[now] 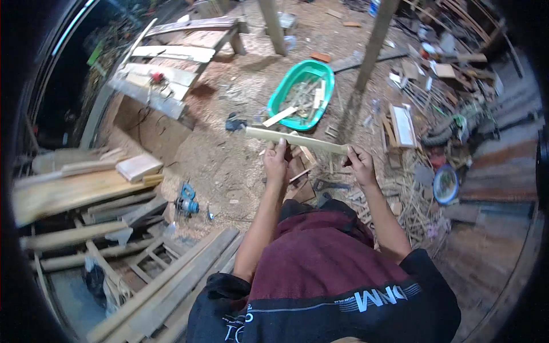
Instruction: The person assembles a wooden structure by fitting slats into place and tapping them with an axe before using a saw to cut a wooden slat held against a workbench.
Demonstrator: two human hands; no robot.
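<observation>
A narrow pale wooden strip [311,141] is held up in front of me, running left to right with a slight tilt. My left hand [277,163] grips it near its middle, thumb on the near face. Around its right end the fingers of my right hand [361,164] are closed. Beyond the strip, on the floor, sits a green plastic tub [273,102] with wood offcuts inside. Below the strip, partly hidden by my hands, are some wood pieces [300,174] near my feet.
A blue power tool [186,202] lies on the floor at left. Stacked boards [63,191] and long planks [166,286] fill the left side. A plank bench [166,74] stands at the back left. Wooden posts [374,46] rise ahead. Scrap sticks [420,214] litter the right.
</observation>
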